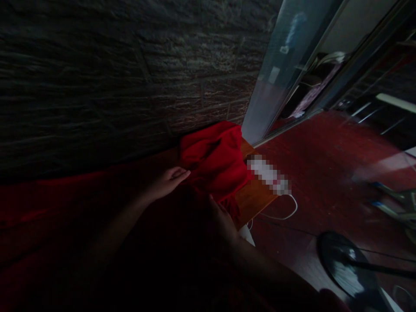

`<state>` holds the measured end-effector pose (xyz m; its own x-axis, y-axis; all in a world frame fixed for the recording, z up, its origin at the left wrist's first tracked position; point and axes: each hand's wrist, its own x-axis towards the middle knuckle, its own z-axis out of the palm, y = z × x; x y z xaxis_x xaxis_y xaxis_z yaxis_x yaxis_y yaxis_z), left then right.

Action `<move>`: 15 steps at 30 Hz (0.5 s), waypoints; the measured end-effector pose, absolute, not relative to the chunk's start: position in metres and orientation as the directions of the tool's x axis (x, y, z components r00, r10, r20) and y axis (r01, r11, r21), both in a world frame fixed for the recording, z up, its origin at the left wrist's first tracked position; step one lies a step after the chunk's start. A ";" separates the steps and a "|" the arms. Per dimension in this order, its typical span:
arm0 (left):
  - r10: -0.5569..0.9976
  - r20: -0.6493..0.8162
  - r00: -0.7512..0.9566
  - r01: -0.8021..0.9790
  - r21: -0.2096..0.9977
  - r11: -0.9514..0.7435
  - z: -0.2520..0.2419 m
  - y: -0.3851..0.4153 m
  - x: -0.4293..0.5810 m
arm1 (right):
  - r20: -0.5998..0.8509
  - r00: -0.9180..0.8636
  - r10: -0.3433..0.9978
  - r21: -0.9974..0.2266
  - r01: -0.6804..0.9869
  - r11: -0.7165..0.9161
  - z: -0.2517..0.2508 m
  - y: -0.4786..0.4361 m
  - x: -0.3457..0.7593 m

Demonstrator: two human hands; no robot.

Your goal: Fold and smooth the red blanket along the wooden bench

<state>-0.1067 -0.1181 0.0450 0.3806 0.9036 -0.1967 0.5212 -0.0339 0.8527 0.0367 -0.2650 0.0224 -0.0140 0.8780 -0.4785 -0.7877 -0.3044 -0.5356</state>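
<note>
A red fringed cloth [214, 160] lies bunched and folded on a wooden surface [256, 201], against the stone wall. At its left edge is my left hand [172, 180], with thumb and fingers closed together on the fabric. My right hand [225, 219] reaches in from below to the cloth's near edge, beside its hanging fringe [232, 209]. Deep shadow covers most of that hand, so its grip does not show clearly. More red fabric [29, 199] stretches along the wall at left, fading into darkness; whether it joins the folded cloth cannot be made out.
A pixelated white object [268, 173] with a white cable [296, 208] sits at the wooden surface's right end. On the red floor [312, 156] stands a round dark base with a pole [341, 260]. Beyond are a glass door panel [276, 73] and blurred furniture [396, 104].
</note>
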 end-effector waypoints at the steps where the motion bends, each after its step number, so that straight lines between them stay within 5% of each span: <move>1: 0.912 -0.207 0.355 0.475 0.880 0.015 0.046 -0.119 -0.104 | -0.496 -0.018 0.868 -0.504 -0.808 -0.305 0.025 -0.264 0.036; 4: 0.896 -0.349 0.273 0.324 0.911 0.256 0.051 -0.123 -0.099 | -0.553 -0.084 0.829 -0.369 -0.867 -0.335 0.036 -0.261 0.037; 8: 0.732 -0.615 0.291 0.257 0.788 0.560 0.059 -0.124 -0.100 | -0.550 -0.196 0.812 -0.288 -0.868 -0.405 0.046 -0.263 0.040; 12: 0.779 -0.591 0.209 0.261 0.802 0.538 0.058 -0.122 -0.109 | -0.553 -0.231 0.800 -0.429 -0.745 -0.511 0.038 -0.269 0.043; 15: 0.836 -0.532 0.132 0.435 0.789 0.433 0.053 -0.119 -0.117 | -0.545 -0.297 0.784 -0.527 -0.607 -0.595 0.029 -0.276 0.057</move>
<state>-0.1174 -0.1188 0.0525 0.1320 0.8365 -0.5319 0.4350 0.4332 0.7894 0.0566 -0.2764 0.0287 -0.2966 0.7844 -0.5447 -0.6071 -0.5952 -0.5265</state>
